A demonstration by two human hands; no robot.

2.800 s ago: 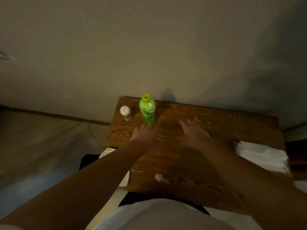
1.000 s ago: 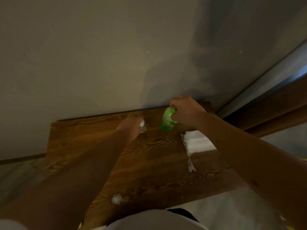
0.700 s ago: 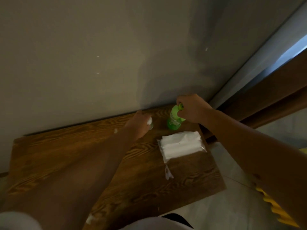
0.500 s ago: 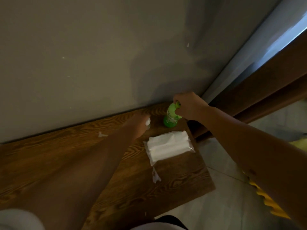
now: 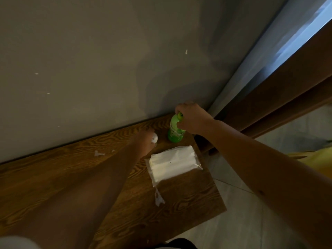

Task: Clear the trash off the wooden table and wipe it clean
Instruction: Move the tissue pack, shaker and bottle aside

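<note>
- Standing upright at the far right corner of the wooden table, close against the wall: green bottle, smooth plastic, long axis vertical.
- Clamped around its neck and cap from above: right hand, nearer to it than the other.
- Curled just to the left, around a small white-topped shaker: left hand; grip looks closed, though partly hidden by the forearm.
- Kept apart, one item each, bottle between them and the wall.
- Lying flat near the right edge, nearer than the bottle: white tissue pack, soft, rectangular, in glossy clear film.
- Scattered on the dark, strongly grained wood: torn white scraps, one just below the pack, another toward the wall.
- Judged next: lifting both containers straight up, clear of the pack; wiping not yet begun.
</note>
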